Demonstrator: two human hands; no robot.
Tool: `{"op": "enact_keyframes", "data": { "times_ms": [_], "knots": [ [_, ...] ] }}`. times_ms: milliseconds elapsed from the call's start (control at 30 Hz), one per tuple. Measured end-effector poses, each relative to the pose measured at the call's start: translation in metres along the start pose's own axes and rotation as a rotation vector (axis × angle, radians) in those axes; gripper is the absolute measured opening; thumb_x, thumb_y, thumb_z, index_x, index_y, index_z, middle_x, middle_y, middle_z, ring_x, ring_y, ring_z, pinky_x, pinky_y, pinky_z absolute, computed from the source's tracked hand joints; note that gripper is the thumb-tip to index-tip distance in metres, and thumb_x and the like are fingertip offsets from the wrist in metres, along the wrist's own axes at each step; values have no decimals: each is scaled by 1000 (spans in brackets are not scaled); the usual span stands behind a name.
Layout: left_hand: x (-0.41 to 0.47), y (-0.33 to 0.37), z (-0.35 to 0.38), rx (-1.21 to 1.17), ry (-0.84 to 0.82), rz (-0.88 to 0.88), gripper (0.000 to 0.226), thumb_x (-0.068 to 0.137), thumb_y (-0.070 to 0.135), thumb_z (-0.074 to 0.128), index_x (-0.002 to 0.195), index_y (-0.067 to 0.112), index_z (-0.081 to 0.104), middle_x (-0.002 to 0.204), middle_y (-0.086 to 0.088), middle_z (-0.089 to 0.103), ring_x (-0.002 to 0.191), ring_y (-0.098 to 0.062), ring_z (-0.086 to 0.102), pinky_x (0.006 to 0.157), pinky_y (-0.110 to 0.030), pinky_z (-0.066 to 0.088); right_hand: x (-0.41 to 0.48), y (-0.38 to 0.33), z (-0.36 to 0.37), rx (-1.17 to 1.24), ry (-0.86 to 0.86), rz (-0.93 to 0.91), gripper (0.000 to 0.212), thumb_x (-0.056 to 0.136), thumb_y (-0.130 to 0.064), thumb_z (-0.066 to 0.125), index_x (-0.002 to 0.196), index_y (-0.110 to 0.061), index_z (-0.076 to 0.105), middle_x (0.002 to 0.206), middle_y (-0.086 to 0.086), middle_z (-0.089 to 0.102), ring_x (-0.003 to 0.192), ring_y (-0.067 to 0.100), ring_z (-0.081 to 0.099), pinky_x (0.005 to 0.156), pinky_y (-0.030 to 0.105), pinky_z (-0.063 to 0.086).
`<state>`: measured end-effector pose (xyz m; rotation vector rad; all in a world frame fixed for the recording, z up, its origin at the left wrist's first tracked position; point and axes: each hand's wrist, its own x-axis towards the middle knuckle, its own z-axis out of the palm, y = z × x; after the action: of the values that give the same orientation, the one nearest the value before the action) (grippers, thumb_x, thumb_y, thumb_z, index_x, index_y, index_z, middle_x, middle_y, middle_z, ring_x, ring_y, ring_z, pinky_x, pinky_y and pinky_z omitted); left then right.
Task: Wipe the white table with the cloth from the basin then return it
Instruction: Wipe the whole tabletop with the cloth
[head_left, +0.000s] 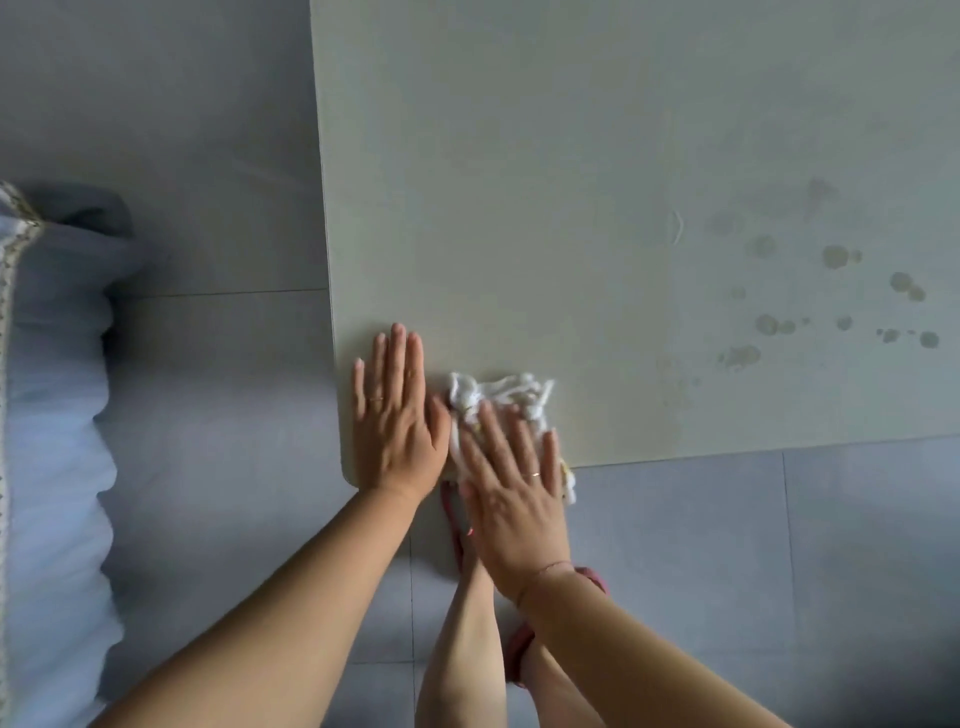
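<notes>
We log one white looped cloth (498, 392) at the near-left corner of the white tabletop (519, 208), right grip (514, 493) pressing it with straight fingers (496, 434), left grip (397, 421) flat beside it, holding nothing.

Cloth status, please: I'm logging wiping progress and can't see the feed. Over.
Left hand flat on white table near its corner. Right hand flat, pressing cloth at near edge. Spots further right, not yet wiped.

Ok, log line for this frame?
step: wipe | right hand: pressing cloth | left hand: flat on white table | stains: far right
</notes>
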<state>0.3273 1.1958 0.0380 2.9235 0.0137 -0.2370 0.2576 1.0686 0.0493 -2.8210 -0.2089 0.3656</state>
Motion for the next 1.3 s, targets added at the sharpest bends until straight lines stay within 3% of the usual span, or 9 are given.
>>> {"op": "enact_keyframes", "data": {
  "times_ms": [133,267,367,500,600,767,967,1200,1300],
  "knots": [
    [0,0,-2,-8,13,3,66,86,28,29,147,2,28,155,-17,22,144,-31,19,118,-46,15,0,48,-10,-57,-19,-178,55,94,-34,32,147,-25,27,156,-3,21,145,22,14,116,46,11],
    [-1,2,-1,-3,24,0,64,90,32,28,147,3,27,155,-15,22,144,-30,19,118,-45,15,-4,118,-33,-69,47,166,58,94,-41,27,148,-20,25,157,0,12,146,19,4,118,45,2],
    [-1,2,0,17,32,-1,65,89,32,28,147,3,26,156,-15,21,144,-30,20,118,-46,15,0,96,-28,-8,70,404,62,92,-44,21,149,-20,18,156,1,-1,145,23,-7,116,43,-9],
    [0,5,1,44,14,-17,66,89,33,27,147,2,26,156,-15,21,144,-31,20,117,-47,17,-4,53,-15,-46,-14,157,62,93,-46,25,150,-23,17,158,1,5,146,27,0,116,46,-7],
    [0,6,1,67,4,-20,66,89,33,26,147,1,26,156,-16,21,144,-32,20,117,-48,17,-8,92,-23,-85,-6,-24,62,94,-51,26,149,-21,24,157,2,17,145,26,14,117,45,3],
    [2,22,-3,70,-2,1,67,89,32,25,147,0,25,155,-17,21,144,-32,20,118,-48,10,-19,177,-50,-73,36,287,67,93,-54,18,150,-19,16,159,-1,6,147,21,1,118,44,-2],
    [38,107,9,-37,32,129,64,90,31,29,147,3,26,155,-16,23,144,-30,20,118,-43,9,8,164,-54,122,221,455,54,94,-41,29,142,-16,37,158,9,17,146,23,7,118,43,-4],
    [54,129,31,23,38,136,66,90,36,30,149,5,24,157,-13,21,145,-28,18,118,-44,11,16,161,-41,-35,190,499,59,96,-49,22,150,-25,19,159,2,2,147,20,-5,117,44,-11],
    [53,130,30,20,33,137,69,86,34,32,148,4,26,156,-14,22,145,-30,20,118,-46,16,13,128,-32,-37,126,229,56,96,-42,31,149,-25,22,158,2,9,146,25,3,117,48,-4]
  ]
}}
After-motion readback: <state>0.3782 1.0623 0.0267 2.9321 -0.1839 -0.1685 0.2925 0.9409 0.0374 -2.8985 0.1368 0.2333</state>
